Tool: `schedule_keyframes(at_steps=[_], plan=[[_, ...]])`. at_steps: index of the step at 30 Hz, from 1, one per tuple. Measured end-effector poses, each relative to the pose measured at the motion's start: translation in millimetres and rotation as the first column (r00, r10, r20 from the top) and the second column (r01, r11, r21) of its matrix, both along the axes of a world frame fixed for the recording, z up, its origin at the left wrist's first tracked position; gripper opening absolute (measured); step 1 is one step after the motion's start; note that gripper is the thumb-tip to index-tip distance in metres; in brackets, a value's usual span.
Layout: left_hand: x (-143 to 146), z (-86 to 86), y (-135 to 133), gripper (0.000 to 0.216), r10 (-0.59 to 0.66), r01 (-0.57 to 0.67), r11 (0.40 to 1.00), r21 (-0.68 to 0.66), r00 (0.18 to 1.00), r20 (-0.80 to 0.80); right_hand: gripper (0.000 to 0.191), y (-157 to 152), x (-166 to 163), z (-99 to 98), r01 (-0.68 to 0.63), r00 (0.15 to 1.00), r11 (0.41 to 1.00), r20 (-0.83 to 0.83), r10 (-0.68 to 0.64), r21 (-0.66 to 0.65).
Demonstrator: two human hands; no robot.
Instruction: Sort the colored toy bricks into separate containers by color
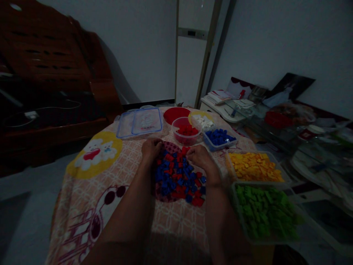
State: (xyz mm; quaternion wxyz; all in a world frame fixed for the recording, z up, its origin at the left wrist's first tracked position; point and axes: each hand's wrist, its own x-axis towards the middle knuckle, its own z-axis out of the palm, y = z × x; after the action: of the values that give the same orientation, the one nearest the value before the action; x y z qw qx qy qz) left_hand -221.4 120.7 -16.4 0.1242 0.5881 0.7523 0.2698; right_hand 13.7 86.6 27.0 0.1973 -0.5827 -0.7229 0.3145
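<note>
A heap of mixed red and blue small bricks (pixel 179 176) lies on the patterned cloth in front of me. My left hand (pixel 151 148) rests at the heap's far left edge with its fingers curled down onto the bricks. My right hand (pixel 200 156) sits at the far right edge, fingers also bent into the bricks. What each hand pinches is hidden in the dim light. Just beyond the heap stand a round tub of red bricks (pixel 186 133) and a rectangular tub of blue bricks (pixel 219 138).
On the right are a tub of yellow bricks (pixel 255 165) and a tub of green bricks (pixel 264 211). Clear lids (pixel 140 122), a red lid (pixel 176 113) and a tub of white pieces (pixel 202 121) lie at the back. Wooden furniture stands left, clutter right.
</note>
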Motion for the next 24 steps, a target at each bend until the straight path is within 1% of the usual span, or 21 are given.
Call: schedule_keyframes(at_steps=[2,3,4,6,8,10,11,12,13,15,17,19,21,23,24], plan=[[-0.5,-0.2,0.2,0.036,-0.003,0.003,1.0,-0.007,1.0,-0.002,0.012,-0.2,6.6,3.4,0.102,0.983,0.994,-0.148,-0.108,-0.049],[-0.6,-0.4,0.2,0.036,-0.004,0.004,1.0,-0.008,1.0,-0.002,0.011,0.4,10.0,4.1,0.155,0.959,0.985,-0.228,-0.167,-0.07],[-0.7,-0.5,0.2,0.035,-0.005,0.005,1.0,-0.008,1.0,-0.001,0.011,1.4,13.5,4.0,0.209,0.924,0.974,-0.311,-0.225,-0.084],[-0.7,-0.4,0.1,0.035,-0.006,0.006,1.0,0.001,1.0,0.002,0.013,5.6,20.4,1.5,0.325,0.817,0.942,-0.477,-0.325,-0.085],[-0.6,0.0,-0.1,0.034,-0.003,0.003,1.0,0.007,1.0,0.008,0.016,11.9,26.8,-2.8,0.465,0.675,0.883,-0.62,-0.399,-0.062],[-0.5,0.2,-0.4,0.034,-0.001,0.001,1.0,0.008,1.0,0.013,0.028,19.0,33.1,-7.5,0.604,0.531,0.795,-0.721,-0.446,-0.048],[-0.5,0.2,-0.5,0.033,0.0,0.0,1.0,0.009,1.0,0.016,0.037,22.0,36.2,-9.5,0.656,0.479,0.754,-0.75,-0.457,-0.04],[-0.6,0.0,-0.7,0.033,0.0,0.0,1.0,0.007,1.0,0.021,0.046,24.5,39.2,-11.0,0.695,0.446,0.719,-0.766,-0.463,-0.03],[-0.8,-0.3,-0.9,0.033,-0.001,0.0,1.0,0.007,1.0,0.027,0.053,26.1,42.2,-12.0,0.723,0.433,0.691,-0.77,-0.469,-0.015],[-0.9,-0.7,-1.4,0.034,0.002,-0.003,1.0,0.01,0.999,0.047,0.059,26.9,47.3,-12.0,0.756,0.454,0.654,-0.752,-0.479,0.04],[0.2,0.8,-2.6,0.035,0.007,-0.01,0.999,0.039,0.996,0.084,0.056,25.2,50.7,-9.7,0.773,0.499,0.624,-0.718,-0.485,0.116],[4.7,6.6,-4.8,0.035,-0.014,-0.002,0.992,0.123,0.992,0.127,0.053,22.2,51.7,-5.2,0.779,0.535,0.6,-0.692,-0.484,0.183],[14.8,17.6,-8.7,0.035,-0.087,0.052,0.972,0.229,0.985,0.149,0.052,18.9,50.9,0.7,0.777,0.554,0.589,-0.688,-0.469,0.224],[31.9,32.6,-14.8,0.033,-0.213,0.167,0.943,0.289,0.968,0.134,0.051,15.7,49.0,7.6,0.78,0.557,0.572,-0.697,-0.452,0.253],[42.9,40.4,-18.8,0.032,-0.295,0.252,0.924,0.287,0.948,0.116,0.051,13.9,48.1,11.2,0.782,0.559,0.562,-0.701,-0.442,0.269]])
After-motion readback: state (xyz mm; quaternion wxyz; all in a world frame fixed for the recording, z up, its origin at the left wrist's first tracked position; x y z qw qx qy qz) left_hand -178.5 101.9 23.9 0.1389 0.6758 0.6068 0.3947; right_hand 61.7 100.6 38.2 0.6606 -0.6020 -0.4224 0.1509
